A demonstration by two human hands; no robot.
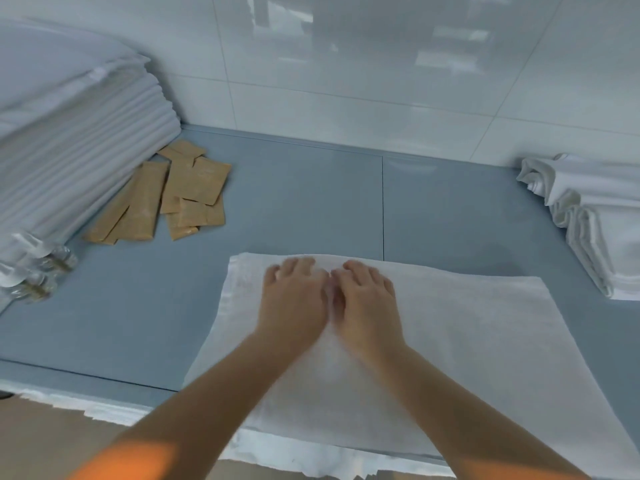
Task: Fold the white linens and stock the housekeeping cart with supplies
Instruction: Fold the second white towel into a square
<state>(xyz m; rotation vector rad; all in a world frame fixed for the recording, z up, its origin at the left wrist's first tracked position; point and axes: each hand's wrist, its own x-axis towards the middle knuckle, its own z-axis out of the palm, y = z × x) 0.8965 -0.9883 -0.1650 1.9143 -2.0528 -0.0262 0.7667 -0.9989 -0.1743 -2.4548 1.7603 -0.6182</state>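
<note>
A white linen (467, 341) lies spread flat on the grey-blue counter (304, 188), its near edge at the counter's front. My left hand (294, 296) and my right hand (367, 299) rest palm down on it side by side, near its far edge, fingers straight and pointing away from me. Neither hand grips the cloth. My forearms cover the linen's middle.
A tall stack of folded white linens (79, 133) stands at the left. Several brown paper sachets (173, 195) lie beside it. Small clear bottles (41, 271) sit at the far left edge. Loosely folded white cloths (595, 216) lie at the right. A tiled wall (346, 64) backs the counter.
</note>
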